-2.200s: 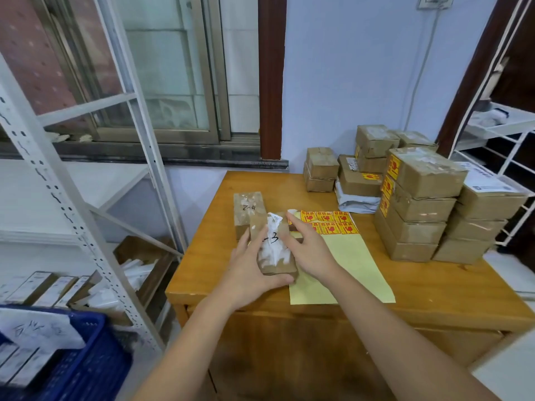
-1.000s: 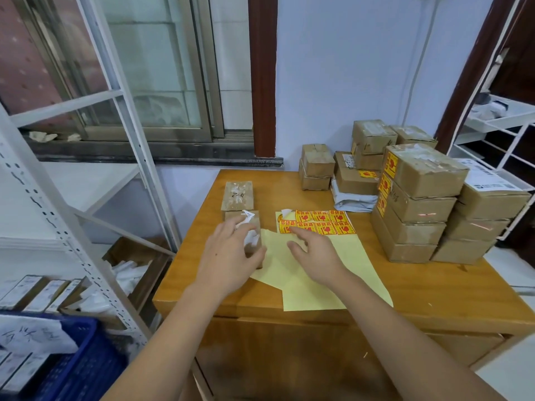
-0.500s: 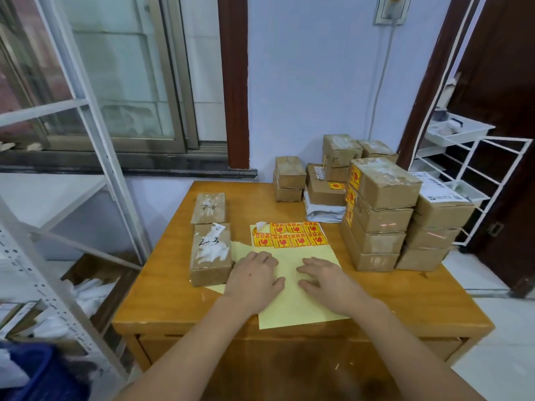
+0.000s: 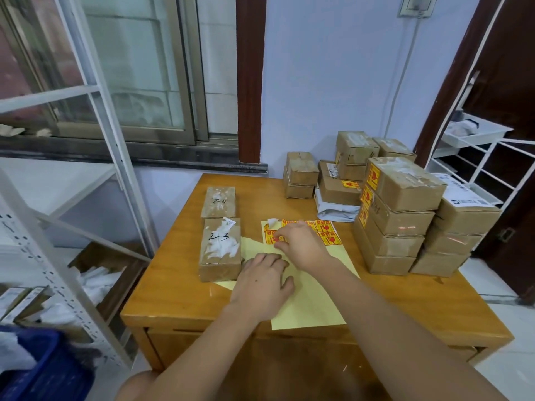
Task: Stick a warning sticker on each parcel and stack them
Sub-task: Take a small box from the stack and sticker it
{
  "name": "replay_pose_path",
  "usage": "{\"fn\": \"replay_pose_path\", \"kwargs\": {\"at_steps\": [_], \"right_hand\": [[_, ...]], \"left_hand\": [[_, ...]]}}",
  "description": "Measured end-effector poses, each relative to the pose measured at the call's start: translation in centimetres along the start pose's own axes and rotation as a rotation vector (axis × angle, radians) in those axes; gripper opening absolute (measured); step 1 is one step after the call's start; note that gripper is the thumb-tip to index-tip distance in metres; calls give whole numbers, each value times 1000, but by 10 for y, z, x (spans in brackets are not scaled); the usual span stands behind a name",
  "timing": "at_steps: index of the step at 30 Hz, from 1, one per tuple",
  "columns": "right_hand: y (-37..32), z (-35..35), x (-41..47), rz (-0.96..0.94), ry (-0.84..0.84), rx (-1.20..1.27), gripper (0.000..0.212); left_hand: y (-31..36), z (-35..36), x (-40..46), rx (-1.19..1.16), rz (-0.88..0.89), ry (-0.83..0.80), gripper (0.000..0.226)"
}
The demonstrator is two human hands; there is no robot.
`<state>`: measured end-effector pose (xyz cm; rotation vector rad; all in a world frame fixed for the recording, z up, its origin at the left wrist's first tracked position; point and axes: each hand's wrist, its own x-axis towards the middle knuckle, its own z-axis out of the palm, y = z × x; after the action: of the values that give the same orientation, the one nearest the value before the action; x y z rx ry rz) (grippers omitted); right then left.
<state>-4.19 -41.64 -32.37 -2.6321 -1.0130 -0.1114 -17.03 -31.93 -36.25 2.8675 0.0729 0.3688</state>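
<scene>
Resting flat on the yellow backing sheet [image 4: 309, 308], the left hand [image 4: 262, 287] has its fingers spread and relaxed, gripping nothing, just beside the near end of the parcel marked 2-3 [image 4: 220, 248]. Right hand [image 4: 299, 244] reaches further up that sheet; fingertips pinch at a red-and-yellow warning sticker [image 4: 272, 238] at the left end of the sticker rows [image 4: 325, 231]. Whether the sticker has lifted free cannot be told.

Landmark: parcel 2-3, lying flat on the wooden tabletop [image 4: 419, 302], one corner of the sheet tucked under its right edge. Torn white label remains on its top.
- Beyond it, nearly touching: a second flat parcel [image 4: 218, 201], handwriting on top, not readable for certain.
- Far right of it: tall stack of brown cartons [image 4: 393, 215], warning stickers on the left faces of the upper ones. Another carton stack [image 4: 460, 235] touches that one's right side, white shipping label on top.
- Beyond and right: two small boxes stacked [image 4: 301, 175]; a flat box [image 4: 337, 186] with a sticker lying on a grey mailer bag [image 4: 335, 209]; more boxes piled behind.

Left of it, off the tabletop: white metal shelving [image 4: 86, 198]; an open cardboard box [image 4: 110, 273] on the floor holding white packets; a blue plastic crate [image 4: 43, 369] at the lower left, contents unclear.
</scene>
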Motion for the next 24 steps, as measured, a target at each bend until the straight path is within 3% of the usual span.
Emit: {"fn": "replay_pose_path", "kwargs": {"at_steps": [9,15,21,24], "right_hand": [[-2,20,16,-12,-14,-78,26],[7,35,6,4,152,92,22],[9,38,5,-7,213,131,20],[11,40,3,-6,348,151,14]], "left_hand": [[-1,3,1,16,21,50,46],[-1,4,1,7,24,74,46],[-1,7,1,7,14,101,45],[-1,6,2,2,14,103,45]]}}
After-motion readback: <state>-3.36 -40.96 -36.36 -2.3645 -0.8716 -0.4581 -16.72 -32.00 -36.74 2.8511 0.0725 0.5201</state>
